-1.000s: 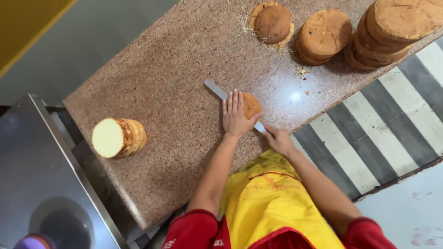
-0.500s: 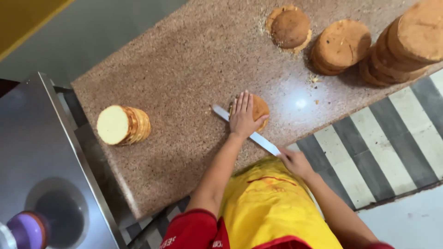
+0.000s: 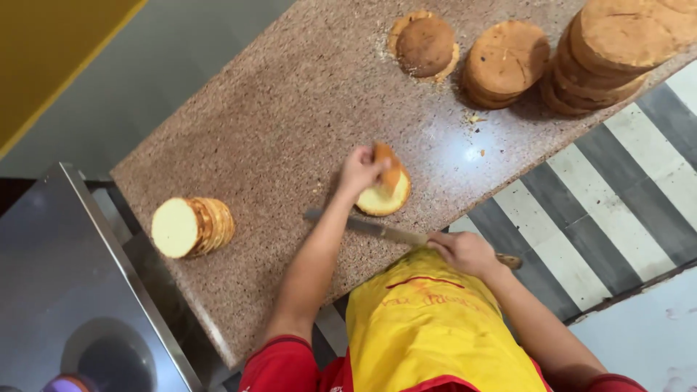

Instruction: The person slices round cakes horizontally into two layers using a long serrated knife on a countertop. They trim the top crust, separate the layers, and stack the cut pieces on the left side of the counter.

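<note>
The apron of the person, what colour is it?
The apron is yellow, with red sleeves beside it; the head view shows it.

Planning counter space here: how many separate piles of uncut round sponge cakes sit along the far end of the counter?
3: a small dark-topped pile on the left, a middle pile beside it, and a tall pile at the right edge, partly cut off by the frame, so more may be hidden.

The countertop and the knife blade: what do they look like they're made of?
The countertop looks like polished granite or similar stone: speckled brown grains, with a glossy light reflection. The knife blade looks like metal, likely steel: thin, grey, dully shiny. Its handle is mostly hidden in the right hand.
</note>
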